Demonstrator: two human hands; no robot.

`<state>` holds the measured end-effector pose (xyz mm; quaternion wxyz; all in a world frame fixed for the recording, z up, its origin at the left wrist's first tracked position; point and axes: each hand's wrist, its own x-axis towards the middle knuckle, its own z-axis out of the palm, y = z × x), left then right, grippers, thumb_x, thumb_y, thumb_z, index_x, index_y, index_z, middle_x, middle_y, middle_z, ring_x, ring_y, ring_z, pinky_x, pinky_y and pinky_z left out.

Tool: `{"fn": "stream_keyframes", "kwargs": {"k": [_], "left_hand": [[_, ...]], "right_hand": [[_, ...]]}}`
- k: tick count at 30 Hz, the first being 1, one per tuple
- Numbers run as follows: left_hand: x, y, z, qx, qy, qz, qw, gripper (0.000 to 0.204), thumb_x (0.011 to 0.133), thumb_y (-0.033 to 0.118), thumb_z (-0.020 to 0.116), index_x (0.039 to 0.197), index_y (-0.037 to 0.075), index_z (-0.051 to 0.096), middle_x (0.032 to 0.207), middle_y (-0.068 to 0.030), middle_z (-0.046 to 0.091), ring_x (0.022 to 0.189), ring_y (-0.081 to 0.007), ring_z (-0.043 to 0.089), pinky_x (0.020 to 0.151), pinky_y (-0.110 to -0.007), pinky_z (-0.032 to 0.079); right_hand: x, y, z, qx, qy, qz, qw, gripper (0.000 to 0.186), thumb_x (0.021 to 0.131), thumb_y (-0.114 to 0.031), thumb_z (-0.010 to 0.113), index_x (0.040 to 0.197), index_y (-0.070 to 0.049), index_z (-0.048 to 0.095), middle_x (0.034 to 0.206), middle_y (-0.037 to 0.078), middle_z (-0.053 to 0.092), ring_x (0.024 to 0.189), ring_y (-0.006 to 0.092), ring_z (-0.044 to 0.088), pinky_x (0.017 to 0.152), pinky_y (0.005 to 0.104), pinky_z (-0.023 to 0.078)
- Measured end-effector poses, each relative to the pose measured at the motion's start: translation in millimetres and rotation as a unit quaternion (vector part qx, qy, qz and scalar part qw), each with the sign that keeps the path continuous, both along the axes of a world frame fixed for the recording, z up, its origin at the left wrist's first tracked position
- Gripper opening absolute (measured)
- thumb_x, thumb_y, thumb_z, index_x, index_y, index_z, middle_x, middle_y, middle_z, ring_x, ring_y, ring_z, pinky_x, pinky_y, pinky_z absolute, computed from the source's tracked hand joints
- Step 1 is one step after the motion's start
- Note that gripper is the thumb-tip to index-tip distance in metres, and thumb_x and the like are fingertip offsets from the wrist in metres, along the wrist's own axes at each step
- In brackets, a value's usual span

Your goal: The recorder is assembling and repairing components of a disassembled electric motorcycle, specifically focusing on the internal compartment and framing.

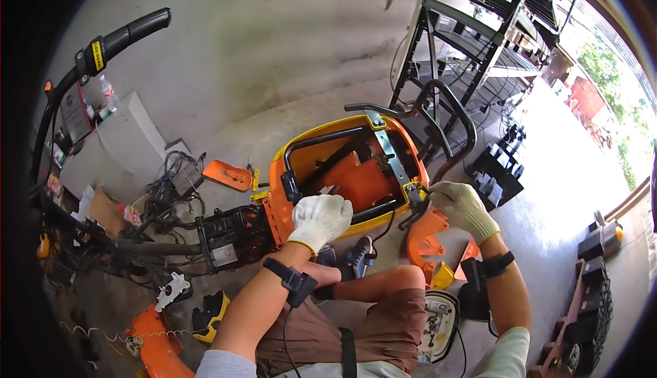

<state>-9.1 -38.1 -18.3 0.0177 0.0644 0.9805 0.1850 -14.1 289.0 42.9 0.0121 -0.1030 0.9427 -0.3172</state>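
An electric scooter or bike body with an orange and yellow rear shell (pixel 279 203) stands in front of me, its black tube frame (pixel 321 136) and metal cross bracket (pixel 393 159) exposed. Over the shell's near edge, my left hand (pixel 320 222) in a white knit glove is closed; a small greyish tip shows beyond its fingers, too small to name. My gloved right hand (pixel 464 207) is bent with its fingers together by the yellow bracket (pixel 413 193) at the rear right corner. What its fingertips pinch is hidden. A curved black rear rail (pixel 465 121) rises beyond it.
Handlebar grip (pixel 140 28) juts out at upper left. Loose orange panels (pixel 228 175) and a bundle of cables (pixel 181 173) lie on the floor. A tray of small screws (pixel 438 327) sits by my right leg. Black metal shelving (pixel 472 36) stands behind.
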Motion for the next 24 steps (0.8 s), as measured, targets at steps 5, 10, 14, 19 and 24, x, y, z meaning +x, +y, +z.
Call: {"fn": "stream_keyframes", "kwargs": {"k": [5, 10, 14, 19, 24], "left_hand": [[0, 1, 0, 0.011, 0.004, 0.014, 1.000, 0.048, 0.101, 0.042, 0.050, 0.093, 0.006, 0.081, 0.094, -0.0207, 0.079, 0.089, -0.0428, 0.077, 0.088, -0.053, 0.061], [0, 1, 0, 0.004, -0.006, 0.016, 1.000, 0.047, 0.101, 0.042, 0.052, 0.092, 0.005, 0.080, 0.089, -0.0206, 0.078, 0.085, -0.0431, 0.077, 0.084, -0.054, 0.061], [1, 3, 2, 0.008, -0.012, 0.024, 1.000, 0.047, 0.102, 0.043, 0.052, 0.094, 0.006, 0.081, 0.093, -0.0191, 0.079, 0.088, -0.0421, 0.077, 0.086, -0.054, 0.060], [1, 2, 5, 0.009, -0.035, 0.017, 0.999, 0.050, 0.102, 0.042, 0.048, 0.094, 0.006, 0.081, 0.095, -0.0197, 0.079, 0.092, -0.0429, 0.077, 0.088, -0.054, 0.060], [0, 2, 5, -0.004, -0.024, 0.010, 1.000, 0.050, 0.103, 0.041, 0.047, 0.091, 0.006, 0.081, 0.094, -0.0201, 0.079, 0.090, -0.0419, 0.077, 0.085, -0.055, 0.060]], "right_hand": [[-21, -11, 13, 0.047, -0.080, 0.006, 0.996, 0.032, 0.097, -0.028, 0.068, 0.101, 0.002, 0.078, 0.079, 0.019, 0.072, 0.073, 0.0293, 0.072, 0.074, 0.0413, 0.057], [-43, -13, 26, 0.077, -0.210, -0.083, 0.971, 0.052, 0.098, -0.050, 0.073, 0.092, 0.002, 0.074, 0.071, 0.008, 0.068, 0.054, 0.0183, 0.066, 0.049, 0.0348, 0.053], [-43, -5, 15, 0.067, -0.198, -0.097, 0.973, 0.068, 0.095, -0.063, 0.076, 0.083, 0.004, 0.071, 0.066, 0.009, 0.066, 0.053, 0.0183, 0.068, 0.048, 0.0334, 0.054], [1, -18, -13, -0.166, -0.232, -0.137, 0.949, 0.056, 0.108, -0.050, 0.062, 0.087, 0.001, 0.072, 0.065, 0.005, 0.065, 0.043, 0.0151, 0.057, 0.042, 0.0309, 0.047], [49, -75, -48, -0.444, -0.216, -0.193, 0.848, 0.033, 0.112, -0.031, 0.058, 0.122, 0.000, 0.065, 0.077, 0.007, 0.069, 0.052, 0.0156, 0.062, 0.045, 0.0294, 0.050]]}}
